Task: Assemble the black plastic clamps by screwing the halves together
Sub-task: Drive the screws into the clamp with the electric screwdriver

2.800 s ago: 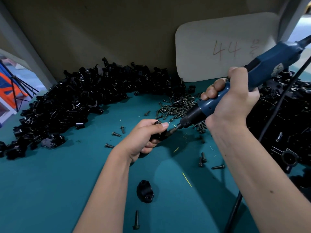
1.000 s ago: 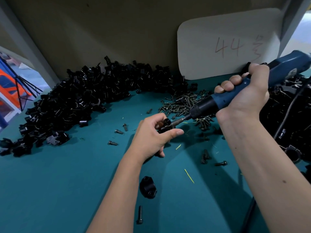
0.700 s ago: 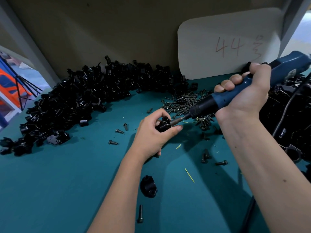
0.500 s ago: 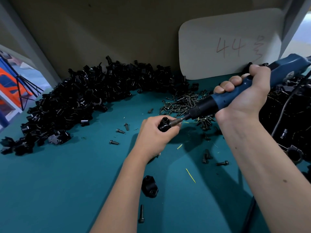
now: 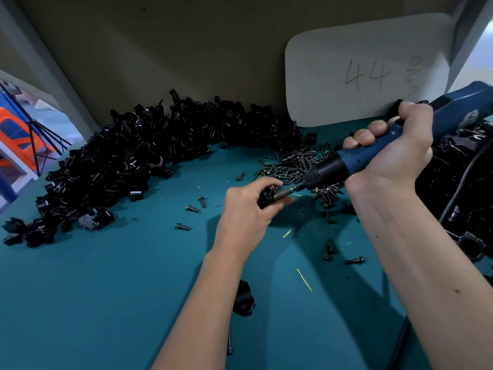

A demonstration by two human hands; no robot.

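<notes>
My left hand [image 5: 246,209] grips a small black plastic clamp [image 5: 267,195] above the teal table, fingers and thumb curled round it. My right hand [image 5: 392,153] holds a blue electric screwdriver [image 5: 373,153], and its bit points left into the clamp's side. A big pile of black clamp parts [image 5: 128,161] lies at the back left. Dark screws are heaped [image 5: 296,164] just behind the clamp. Another black clamp [image 5: 244,299] lies on the table, partly hidden by my left forearm.
Loose screws [image 5: 192,209] are scattered on the teal table [image 5: 93,289]. More black parts [image 5: 464,182] fill the right side, with the screwdriver's black cable [image 5: 458,188] across them. A white card marked "44" [image 5: 365,73] leans on the back wall.
My left hand has turned the clamp and curled tighter round it. The screwdriver bit has stayed against the clamp, and my right hand has barely moved.
</notes>
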